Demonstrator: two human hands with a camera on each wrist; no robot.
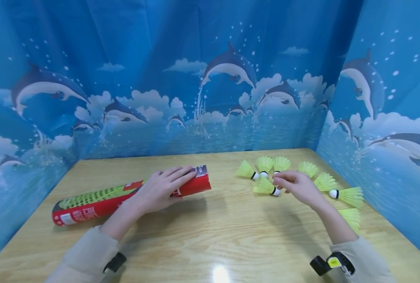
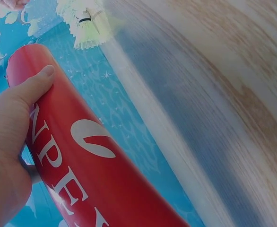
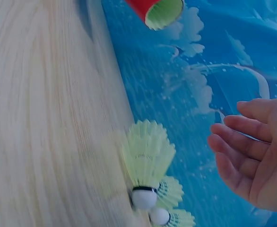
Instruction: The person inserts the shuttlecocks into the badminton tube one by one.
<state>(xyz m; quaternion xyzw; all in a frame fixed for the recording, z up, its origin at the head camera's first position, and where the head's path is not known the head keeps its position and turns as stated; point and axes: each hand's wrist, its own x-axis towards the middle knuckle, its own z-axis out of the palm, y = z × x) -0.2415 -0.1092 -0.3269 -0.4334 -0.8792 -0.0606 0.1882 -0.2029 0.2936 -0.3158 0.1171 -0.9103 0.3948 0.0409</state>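
Note:
My left hand (image 1: 160,190) grips a long red and green shuttlecock tube (image 1: 89,208) near its right end, which is tipped up above the table. In the left wrist view the thumb (image 2: 37,85) presses along the tube's red side. Yellow-green feathering or skirt shows inside the tube's open mouth (image 3: 164,14) in the right wrist view. My right hand (image 1: 298,188) hovers over a group of yellow shuttlecocks, its fingers loosely bent with nothing between them. Closest to its fingertips is a shuttlecock (image 1: 264,186) lying on its side, white cork toward the hand.
Several more yellow shuttlecocks lie about the table's right side, including one (image 1: 245,170) at the group's left and one (image 1: 349,196) by the right edge. A blue dolphin-print curtain (image 1: 160,78) walls in the wooden table (image 1: 210,243) at the back and sides.

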